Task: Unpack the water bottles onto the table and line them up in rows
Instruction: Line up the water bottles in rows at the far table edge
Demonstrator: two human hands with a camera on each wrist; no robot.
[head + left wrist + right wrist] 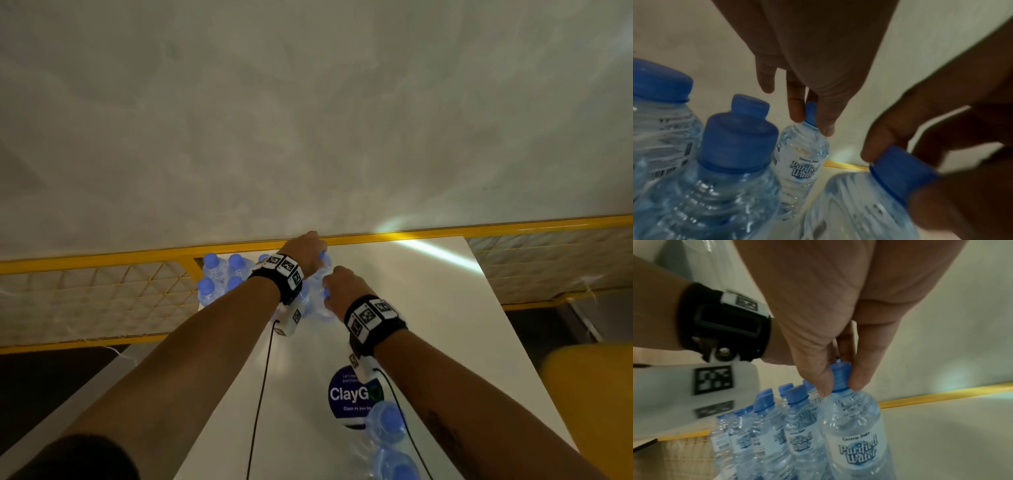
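left hand (306, 251) and right hand (342, 287) each pinch a bottle's blue cap from above; bottles hang upright, long axis vertical, at the standing rows' (222, 274) right end, far table (428, 308) edge.

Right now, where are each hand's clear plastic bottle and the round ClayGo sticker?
Clear plastic bottle (859, 449) in right hand (838, 313): right wrist view, label.
Clear plastic bottle (801, 168) in left hand (807, 48): left wrist view, label.
Round ClayGo sticker (346, 394): head view, lettering.

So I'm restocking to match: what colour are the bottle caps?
Blue, on every cap in view, over clear bottles. The right wrist view shows it best.
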